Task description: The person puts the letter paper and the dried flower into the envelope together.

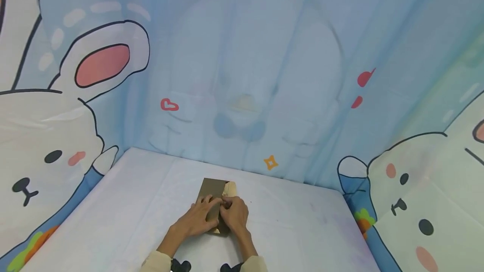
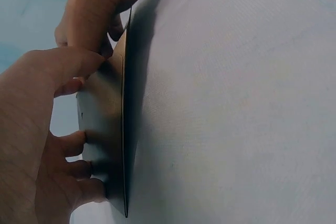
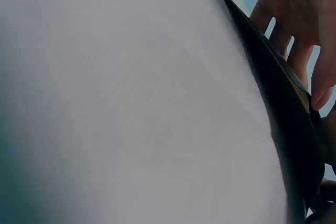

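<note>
A flat brown folded paper packet (image 1: 213, 187) lies on the table in the head view, with a lighter tan part along its right side. My left hand (image 1: 196, 219) rests across its face, fingers spread and fingertips pressing. At the packet's right side, my right hand (image 1: 235, 214) has its fingers curled and pinches the edge by the tan part. The left wrist view shows the packet (image 2: 102, 108) edge-on, with left fingertips on its face and the right hand (image 2: 102, 11) beyond. Seen from the right wrist, the packet's dark underside (image 3: 283, 108) hides part of the left hand (image 3: 294, 14).
A white cloth covers the table (image 1: 302, 226). Behind it hangs a pale blue curtain (image 1: 242, 53) printed with cartoon rabbits. Light sleeves (image 1: 156, 262) and dark wrist straps (image 1: 180, 265) show at the lower edge of the head view.
</note>
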The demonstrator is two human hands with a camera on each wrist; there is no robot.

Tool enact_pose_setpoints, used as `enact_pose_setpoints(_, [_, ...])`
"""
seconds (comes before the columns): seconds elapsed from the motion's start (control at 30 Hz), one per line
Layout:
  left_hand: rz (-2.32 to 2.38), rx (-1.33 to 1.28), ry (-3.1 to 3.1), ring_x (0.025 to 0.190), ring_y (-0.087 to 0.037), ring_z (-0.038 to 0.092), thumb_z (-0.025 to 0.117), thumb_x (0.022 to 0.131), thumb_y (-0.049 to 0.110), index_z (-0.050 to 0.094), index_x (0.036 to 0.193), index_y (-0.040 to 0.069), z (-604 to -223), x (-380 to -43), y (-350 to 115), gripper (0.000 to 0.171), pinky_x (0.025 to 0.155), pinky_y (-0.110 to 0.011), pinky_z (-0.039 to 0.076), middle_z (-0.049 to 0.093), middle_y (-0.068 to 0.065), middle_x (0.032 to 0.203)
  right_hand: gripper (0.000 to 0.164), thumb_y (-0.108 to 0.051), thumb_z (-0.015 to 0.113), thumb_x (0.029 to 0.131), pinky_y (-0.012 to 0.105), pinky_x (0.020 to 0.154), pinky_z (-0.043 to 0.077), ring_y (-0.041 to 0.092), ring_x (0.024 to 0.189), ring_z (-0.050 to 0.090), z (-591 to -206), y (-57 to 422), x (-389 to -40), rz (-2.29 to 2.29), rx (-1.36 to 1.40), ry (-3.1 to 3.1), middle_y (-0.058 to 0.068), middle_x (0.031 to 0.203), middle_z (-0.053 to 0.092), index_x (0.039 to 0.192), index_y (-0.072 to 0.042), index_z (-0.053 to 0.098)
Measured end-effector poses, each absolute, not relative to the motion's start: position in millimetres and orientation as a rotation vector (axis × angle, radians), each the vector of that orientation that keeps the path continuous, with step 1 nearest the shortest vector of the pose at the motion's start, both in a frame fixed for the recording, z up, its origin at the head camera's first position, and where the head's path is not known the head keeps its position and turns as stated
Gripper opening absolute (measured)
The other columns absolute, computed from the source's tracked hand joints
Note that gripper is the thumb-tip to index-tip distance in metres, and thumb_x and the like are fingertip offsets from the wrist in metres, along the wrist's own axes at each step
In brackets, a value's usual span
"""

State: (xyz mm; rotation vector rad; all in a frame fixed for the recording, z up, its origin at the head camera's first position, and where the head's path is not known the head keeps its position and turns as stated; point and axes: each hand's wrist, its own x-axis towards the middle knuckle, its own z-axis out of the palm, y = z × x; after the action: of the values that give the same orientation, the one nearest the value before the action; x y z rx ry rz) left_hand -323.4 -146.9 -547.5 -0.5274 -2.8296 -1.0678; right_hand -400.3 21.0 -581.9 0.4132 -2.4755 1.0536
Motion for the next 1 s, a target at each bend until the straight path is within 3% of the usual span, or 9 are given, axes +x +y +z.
enact_pose_setpoints(0.17, [-1.020,-0.551,-2.842,0.154,-0.062,0.037,0.068,0.105,0.032,0.050,0.161,0.018,-549,-323,-147,0.061,0.114,-0.088,0.032,0.040,-0.034,0.167,0.022,-0.010,0.089,0.081,0.022,0.052,0.035,0.001,0.052,0.040,-575,31,-395,1.046,0.370,-2.441,-0.004,0.060,0.068,0.103,-0.011,0.089])
enact_pose_setpoints(0.33, [-0.999,-0.590,-2.817,0.152,-0.068,0.034,0.072,0.106,0.035,0.046,0.165,0.020,-550,-328,-156,0.066,0.110,-0.089,0.033,0.037,-0.038,0.167,0.025,-0.015,0.095,0.080,0.024,0.057,0.038,0.005,0.056,0.042,-563,47,-400,0.989,0.293,-2.417,-0.001,0.065,0.070,0.104,-0.008,0.089])
enact_pose_setpoints(0.47, [-1.006,-0.587,-2.823,0.151,-0.071,0.032,0.070,0.107,0.040,0.043,0.167,0.020,-550,-330,-170,0.068,0.108,-0.091,0.033,0.035,-0.039,0.168,0.027,-0.017,0.094,0.082,0.030,0.066,0.042,0.010,0.063,0.052,-557,58,-406,0.934,0.233,-2.426,0.003,0.074,0.076,0.108,-0.009,0.088])
enact_pose_setpoints(0.63, [-0.912,-0.473,-2.830,0.153,-0.074,0.027,0.060,0.111,0.048,0.038,0.170,0.023,-540,-335,-191,0.068,0.113,-0.094,0.022,0.031,-0.040,0.170,0.035,-0.023,0.090,0.089,0.038,0.081,0.042,0.024,0.090,0.063,-546,69,-415,0.810,0.284,-2.444,0.011,0.100,0.080,0.119,-0.005,0.084])
enact_pose_setpoints(0.77, [-0.703,-0.353,-2.766,0.153,-0.072,0.031,0.060,0.110,0.046,0.039,0.171,0.022,-517,-353,-209,0.069,0.115,-0.093,0.020,0.035,-0.039,0.169,0.046,-0.031,0.081,0.099,0.050,0.097,0.046,0.039,0.124,0.063,-526,77,-432,0.581,0.442,-2.509,0.022,0.136,0.072,0.134,-0.002,0.076])
enact_pose_setpoints(0.87, [-0.630,-0.291,-2.772,0.152,-0.074,0.029,0.063,0.107,0.048,0.039,0.171,0.022,-499,-365,-220,0.072,0.113,-0.095,0.016,0.033,-0.040,0.170,0.059,-0.039,0.072,0.104,0.068,0.118,0.040,0.054,0.147,0.050,-512,86,-440,0.450,0.567,-2.607,0.034,0.159,0.053,0.149,-0.001,0.065])
enact_pose_setpoints(1.0, [-0.644,-0.252,-2.838,0.152,-0.079,0.020,0.062,0.106,0.053,0.037,0.172,0.023,-488,-373,-223,0.077,0.111,-0.098,0.009,0.025,-0.042,0.172,0.076,-0.052,0.068,0.103,0.086,0.121,0.021,0.070,0.155,0.029,-504,99,-441,0.429,0.602,-2.749,0.045,0.167,0.032,0.163,-0.007,0.050])
